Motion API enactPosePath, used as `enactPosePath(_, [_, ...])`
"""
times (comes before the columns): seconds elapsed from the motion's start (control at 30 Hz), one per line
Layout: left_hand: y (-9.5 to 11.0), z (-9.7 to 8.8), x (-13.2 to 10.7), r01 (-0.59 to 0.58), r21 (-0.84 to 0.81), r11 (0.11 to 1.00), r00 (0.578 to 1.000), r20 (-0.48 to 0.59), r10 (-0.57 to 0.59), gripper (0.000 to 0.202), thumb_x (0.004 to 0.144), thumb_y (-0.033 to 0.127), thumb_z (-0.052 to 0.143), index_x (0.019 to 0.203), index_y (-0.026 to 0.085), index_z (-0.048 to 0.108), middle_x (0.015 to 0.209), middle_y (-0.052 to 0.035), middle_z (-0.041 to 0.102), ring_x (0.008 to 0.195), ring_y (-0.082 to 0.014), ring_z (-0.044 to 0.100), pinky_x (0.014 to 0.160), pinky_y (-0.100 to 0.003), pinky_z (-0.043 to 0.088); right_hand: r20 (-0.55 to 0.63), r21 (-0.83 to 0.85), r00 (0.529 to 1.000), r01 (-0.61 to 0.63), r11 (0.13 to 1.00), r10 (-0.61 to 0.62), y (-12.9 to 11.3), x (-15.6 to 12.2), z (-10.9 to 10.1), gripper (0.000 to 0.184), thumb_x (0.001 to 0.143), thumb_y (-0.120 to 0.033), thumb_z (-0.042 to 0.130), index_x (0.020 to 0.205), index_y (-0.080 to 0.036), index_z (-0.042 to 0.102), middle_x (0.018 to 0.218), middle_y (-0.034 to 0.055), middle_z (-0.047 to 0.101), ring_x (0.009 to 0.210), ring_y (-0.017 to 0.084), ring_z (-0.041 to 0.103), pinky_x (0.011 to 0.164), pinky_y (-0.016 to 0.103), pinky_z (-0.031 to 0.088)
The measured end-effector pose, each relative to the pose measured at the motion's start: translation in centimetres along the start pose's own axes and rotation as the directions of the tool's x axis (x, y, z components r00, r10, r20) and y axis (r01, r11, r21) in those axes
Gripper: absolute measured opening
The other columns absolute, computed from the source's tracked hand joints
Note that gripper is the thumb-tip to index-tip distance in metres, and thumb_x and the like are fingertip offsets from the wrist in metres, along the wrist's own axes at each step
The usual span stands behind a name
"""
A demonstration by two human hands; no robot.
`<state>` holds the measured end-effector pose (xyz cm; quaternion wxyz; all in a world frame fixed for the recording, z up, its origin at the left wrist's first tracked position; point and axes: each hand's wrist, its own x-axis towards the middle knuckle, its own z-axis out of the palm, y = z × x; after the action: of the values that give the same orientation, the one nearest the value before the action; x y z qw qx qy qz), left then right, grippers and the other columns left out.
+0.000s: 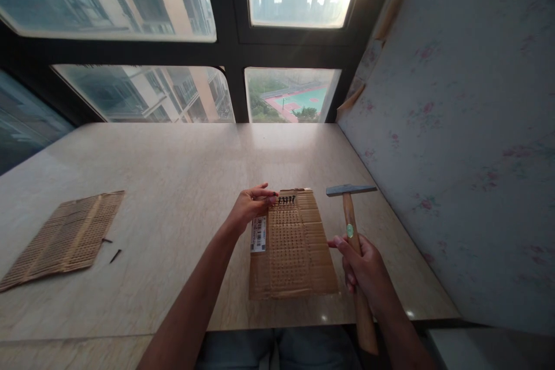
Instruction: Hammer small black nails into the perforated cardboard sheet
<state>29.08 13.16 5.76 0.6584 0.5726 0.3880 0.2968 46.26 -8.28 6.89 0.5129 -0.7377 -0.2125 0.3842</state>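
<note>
My left hand (251,208) is at the upper left corner of a piece of brown cardboard (321,266), thumb and index finger pinched together on a small dark nail (274,194). Beside those fingertips a short row of dark nails (287,199) stands in the cardboard. Below the row, many small holes run down the board in lines. A white barcode label (259,235) is stuck on its left side. My right hand (362,266) grips the wooden handle of a hammer (351,214), its metal head raised to the right of the cardboard.
Another ribbed cardboard piece (69,237) lies at the left of the pale stone-look ledge (182,173). Two loose nails (115,256) rest near it. Dark-framed windows (236,52) rise behind the ledge, and a flowered wall (455,127) bounds the right side.
</note>
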Motion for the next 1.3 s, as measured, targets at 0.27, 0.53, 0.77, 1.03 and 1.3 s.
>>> enactPosePath(0.27, [-0.1, -0.4, 0.2, -0.011, 0.092, 0.996, 1.000, -0.012, 0.012, 0.046, 0.052, 0.049, 0.088, 0.085, 0.019, 0.081, 0.147, -0.0172, 0.049, 0.127, -0.0376, 0.054, 0.101, -0.045, 0.046, -0.012, -0.003, 1.000, -0.012, 1.000, 0.012, 0.0, 0.3, -0.1, 0.043, 0.076, -0.056, 0.065, 0.090, -0.016, 0.061, 0.035, -0.0124, 0.036, 0.027, 0.009, 0.032, 0.026, 0.019, 0.031])
enactPosePath(0.53, [0.1, -0.5, 0.1, -0.142, 0.210, 0.967, 0.990, 0.026, 0.140, 0.036, 0.064, 0.047, 0.081, 0.085, 0.018, 0.081, 0.131, -0.0165, 0.063, 0.129, -0.0339, 0.053, 0.102, -0.044, 0.047, -0.087, -0.089, 0.995, 0.047, 0.995, -0.055, -0.9, -0.1, -0.7, 0.049, 0.080, -0.067, 0.057, 0.087, -0.018, 0.060, 0.034, -0.0108, 0.037, 0.027, 0.010, 0.035, 0.028, 0.020, 0.032])
enactPosePath(0.77, [0.2, -0.6, -0.5, -0.315, 0.529, 0.788, 0.931, 0.011, 0.365, 0.012, 0.078, 0.026, 0.070, 0.082, 0.029, 0.080, 0.127, -0.0065, 0.068, 0.135, -0.0284, 0.046, 0.115, -0.052, 0.029, 0.017, -0.125, 0.977, 0.211, 0.969, -0.211, -3.8, -1.2, -1.4, 0.049, 0.089, -0.070, 0.048, 0.073, -0.023, 0.050, 0.035, -0.0095, 0.036, 0.026, 0.009, 0.035, 0.029, 0.018, 0.028])
enactPosePath(1.03, [0.4, 0.2, -1.1, -0.297, 0.664, 0.686, 0.918, 0.002, 0.396, 0.018, 0.081, 0.017, 0.068, 0.080, 0.032, 0.079, 0.133, -0.0054, 0.064, 0.136, -0.0312, 0.043, 0.114, -0.062, 0.019, 0.355, -0.246, 0.926, 0.223, 0.943, -0.127, -6.5, -2.1, -0.6, 0.046, 0.092, -0.065, 0.044, 0.070, -0.024, 0.043, 0.045, -0.0091, 0.041, 0.025, 0.006, 0.033, 0.026, 0.018, 0.020])
enactPosePath(1.3, [-0.1, 0.5, -1.3, -0.298, 0.661, 0.689, 0.908, -0.027, 0.419, 0.020, 0.081, 0.015, 0.066, 0.081, 0.030, 0.079, 0.129, -0.0056, 0.066, 0.135, -0.0295, 0.046, 0.115, -0.059, 0.019, 0.367, -0.442, 0.899, 0.395, 0.805, -0.240, -6.1, -1.5, 1.2, 0.035, 0.095, -0.053, 0.041, 0.074, -0.025, 0.045, 0.044, -0.0070, 0.043, 0.029, 0.010, 0.037, 0.030, 0.022, 0.022])
